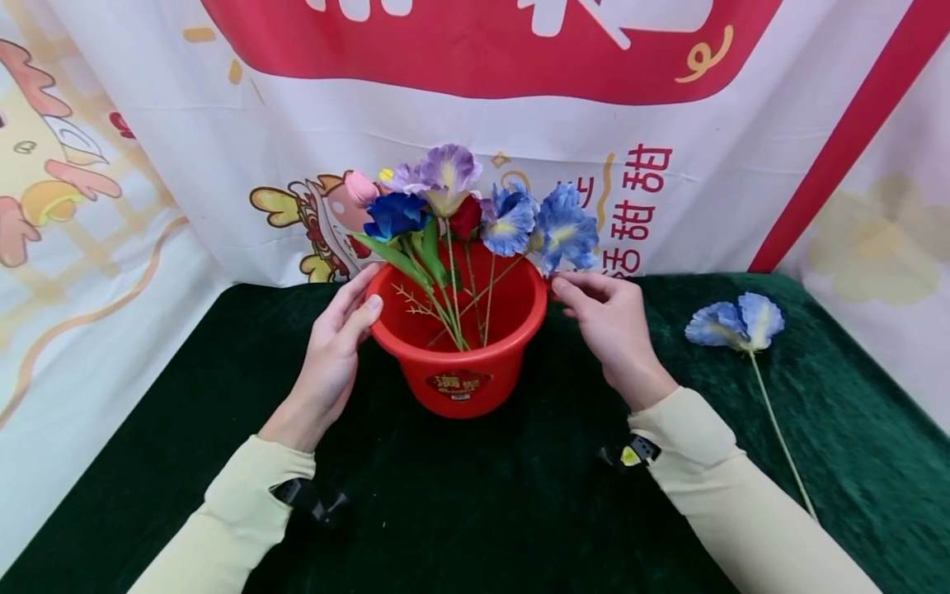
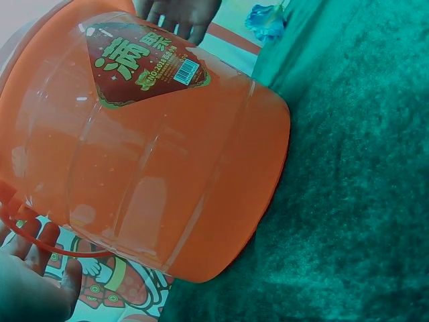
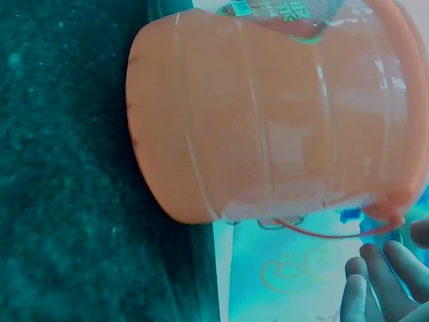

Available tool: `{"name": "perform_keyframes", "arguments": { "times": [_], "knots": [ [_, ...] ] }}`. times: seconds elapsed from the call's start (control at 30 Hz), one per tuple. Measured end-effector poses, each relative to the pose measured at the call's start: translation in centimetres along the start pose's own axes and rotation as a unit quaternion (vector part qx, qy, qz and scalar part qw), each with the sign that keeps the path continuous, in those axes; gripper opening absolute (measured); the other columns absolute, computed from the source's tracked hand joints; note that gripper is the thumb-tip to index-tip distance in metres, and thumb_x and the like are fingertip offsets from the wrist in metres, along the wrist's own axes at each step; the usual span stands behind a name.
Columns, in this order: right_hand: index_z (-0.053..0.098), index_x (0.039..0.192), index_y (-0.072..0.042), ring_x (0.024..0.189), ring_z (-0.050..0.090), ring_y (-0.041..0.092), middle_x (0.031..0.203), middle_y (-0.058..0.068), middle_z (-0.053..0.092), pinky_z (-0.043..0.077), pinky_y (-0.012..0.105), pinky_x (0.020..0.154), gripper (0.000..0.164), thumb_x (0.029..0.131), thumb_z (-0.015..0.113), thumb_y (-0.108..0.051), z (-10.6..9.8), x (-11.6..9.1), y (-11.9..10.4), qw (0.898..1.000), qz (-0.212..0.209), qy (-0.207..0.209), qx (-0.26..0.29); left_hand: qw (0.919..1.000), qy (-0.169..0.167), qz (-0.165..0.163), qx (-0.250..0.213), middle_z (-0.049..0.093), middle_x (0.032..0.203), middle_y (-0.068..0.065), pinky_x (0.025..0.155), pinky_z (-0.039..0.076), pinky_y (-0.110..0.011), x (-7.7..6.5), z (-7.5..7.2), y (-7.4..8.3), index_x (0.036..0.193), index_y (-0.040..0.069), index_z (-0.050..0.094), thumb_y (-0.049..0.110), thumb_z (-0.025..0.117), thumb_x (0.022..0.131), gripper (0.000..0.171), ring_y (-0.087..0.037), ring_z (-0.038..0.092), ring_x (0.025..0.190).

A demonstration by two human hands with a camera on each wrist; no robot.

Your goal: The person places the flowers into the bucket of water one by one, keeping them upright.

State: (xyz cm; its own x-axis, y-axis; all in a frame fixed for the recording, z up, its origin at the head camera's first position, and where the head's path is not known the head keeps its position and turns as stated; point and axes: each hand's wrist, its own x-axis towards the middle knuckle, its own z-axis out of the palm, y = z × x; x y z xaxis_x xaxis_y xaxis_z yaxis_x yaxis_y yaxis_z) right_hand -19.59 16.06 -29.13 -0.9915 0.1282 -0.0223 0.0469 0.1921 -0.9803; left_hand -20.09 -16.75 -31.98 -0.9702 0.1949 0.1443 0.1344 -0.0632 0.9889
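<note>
A red plastic bucket (image 1: 460,388) stands upright, holding several artificial flowers: a purple iris (image 1: 451,177), a dark blue flower (image 1: 396,216), a red flower (image 1: 466,219), a pink bud (image 1: 360,188) and two light blue irises (image 1: 567,229). My left hand (image 1: 336,342) is at the bucket's left rim, thumb at the near side and extended fingers farther back. In the left wrist view its fingers lie by the thin red handle (image 2: 60,249). At the right rim, my right hand (image 1: 612,326) has its fingertips just below the rightmost iris; the right wrist view shows its fingers loosely extended.
Another light blue iris (image 1: 742,323) lies on the dark green cloth (image 1: 475,503) to the right, its stem toward me. Behind the bucket hangs a white printed backdrop (image 1: 475,124) with red shapes and cartoon figures. Patterned sheets flank both sides.
</note>
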Motion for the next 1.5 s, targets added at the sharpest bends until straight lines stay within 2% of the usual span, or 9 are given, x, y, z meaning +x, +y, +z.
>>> {"name": "perform_keyframes", "arguments": {
  "times": [0.17, 0.47, 0.73, 0.83, 0.9, 1.07, 1.2, 1.37, 1.5],
  "knots": [
    [0.068, 0.141, -0.012, 0.116, 0.071, 0.014, 0.140, 0.005, 0.070, 0.058, 0.026, 0.100, 0.042, 0.107, 0.065, -0.035, -1.9, -0.5, 1.0, 1.000, -0.008, -0.007, 0.006, 1.0000, 0.001, -0.001, 0.000, 0.037, 0.173, 0.004, 0.130, 0.033, -0.042, 0.0, 0.0, 0.0, 0.168, 0.026, 0.032, 0.041, 0.051, 0.112, 0.061, -0.020, 0.039, 0.156],
    [0.068, 0.135, -0.011, 0.103, 0.076, 0.009, 0.113, -0.013, 0.080, 0.061, 0.022, 0.088, 0.038, 0.105, 0.069, -0.034, -6.6, -1.3, 3.1, 0.999, 0.006, -0.036, 0.040, 1.0000, 0.001, -0.003, 0.001, 0.037, 0.172, 0.005, 0.129, 0.033, -0.043, 0.0, 0.0, 0.0, 0.168, 0.027, 0.032, 0.041, 0.051, 0.112, 0.060, -0.020, 0.039, 0.155],
    [0.066, 0.135, -0.016, 0.102, 0.075, 0.006, 0.113, -0.019, 0.077, 0.061, 0.021, 0.089, 0.038, 0.104, 0.069, -0.038, -10.8, -2.1, 4.7, 0.998, 0.035, -0.040, -0.019, 1.0000, -0.001, -0.001, 0.000, 0.037, 0.172, 0.005, 0.127, 0.036, -0.038, -0.1, 0.0, 0.1, 0.168, 0.026, 0.032, 0.041, 0.051, 0.112, 0.061, -0.019, 0.040, 0.155],
    [0.068, 0.134, -0.016, 0.099, 0.075, 0.007, 0.112, -0.017, 0.077, 0.061, 0.021, 0.086, 0.038, 0.102, 0.072, -0.036, -12.3, -2.4, 5.3, 0.998, 0.043, -0.037, 0.006, 1.0000, -0.002, -0.003, -0.002, 0.037, 0.172, 0.005, 0.128, 0.036, -0.037, -0.1, 0.0, 0.1, 0.168, 0.026, 0.031, 0.041, 0.051, 0.112, 0.061, -0.020, 0.040, 0.155],
    [0.072, 0.130, -0.017, 0.098, 0.076, 0.007, 0.112, -0.016, 0.078, 0.062, 0.021, 0.085, 0.033, 0.101, 0.074, -0.032, -13.4, -2.7, 5.7, 0.997, 0.051, -0.042, 0.050, 1.0000, -0.002, -0.003, -0.003, 0.037, 0.172, 0.005, 0.128, 0.036, -0.038, -0.1, 0.0, 0.1, 0.168, 0.026, 0.032, 0.041, 0.051, 0.112, 0.061, -0.020, 0.040, 0.155],
    [0.081, 0.117, -0.021, 0.096, 0.078, 0.008, 0.111, -0.011, 0.082, 0.063, 0.021, 0.083, 0.018, 0.102, 0.072, -0.020, -16.1, -2.6, 6.4, 0.984, 0.068, -0.065, 0.153, 1.0000, -0.002, -0.002, -0.005, 0.037, 0.172, 0.005, 0.130, 0.034, -0.041, -0.1, 0.0, 0.1, 0.168, 0.027, 0.032, 0.041, 0.051, 0.112, 0.061, -0.022, 0.038, 0.157],
    [0.083, 0.112, -0.024, 0.093, 0.079, 0.007, 0.106, -0.011, 0.082, 0.063, 0.020, 0.080, 0.016, 0.101, 0.073, -0.020, -17.9, -2.2, 6.8, 0.985, 0.078, -0.053, 0.143, 1.0000, -0.003, -0.001, -0.006, 0.037, 0.172, 0.004, 0.130, 0.033, -0.042, 0.0, 0.0, 0.0, 0.168, 0.026, 0.032, 0.040, 0.051, 0.112, 0.061, -0.021, 0.039, 0.156],
    [0.083, 0.111, -0.026, 0.090, 0.079, 0.004, 0.102, -0.015, 0.082, 0.063, 0.019, 0.077, 0.014, 0.099, 0.076, -0.023, -20.3, -1.6, 7.8, 0.990, 0.095, -0.025, 0.104, 1.0000, -0.003, 0.001, -0.003, 0.038, 0.172, 0.004, 0.125, 0.039, -0.032, 0.1, 0.0, -0.2, 0.168, 0.026, 0.032, 0.040, 0.050, 0.112, 0.060, -0.018, 0.041, 0.154],
    [0.084, 0.107, -0.025, 0.088, 0.080, 0.005, 0.099, -0.014, 0.082, 0.063, 0.020, 0.075, 0.015, 0.101, 0.073, -0.018, -22.5, -0.7, 9.0, 0.987, 0.097, -0.026, 0.126, 0.9999, -0.001, 0.009, -0.005, 0.038, 0.171, 0.003, 0.118, 0.044, -0.024, 0.1, -0.1, -0.2, 0.167, 0.025, 0.033, 0.040, 0.050, 0.112, 0.060, -0.018, 0.042, 0.153]
  ]
}}
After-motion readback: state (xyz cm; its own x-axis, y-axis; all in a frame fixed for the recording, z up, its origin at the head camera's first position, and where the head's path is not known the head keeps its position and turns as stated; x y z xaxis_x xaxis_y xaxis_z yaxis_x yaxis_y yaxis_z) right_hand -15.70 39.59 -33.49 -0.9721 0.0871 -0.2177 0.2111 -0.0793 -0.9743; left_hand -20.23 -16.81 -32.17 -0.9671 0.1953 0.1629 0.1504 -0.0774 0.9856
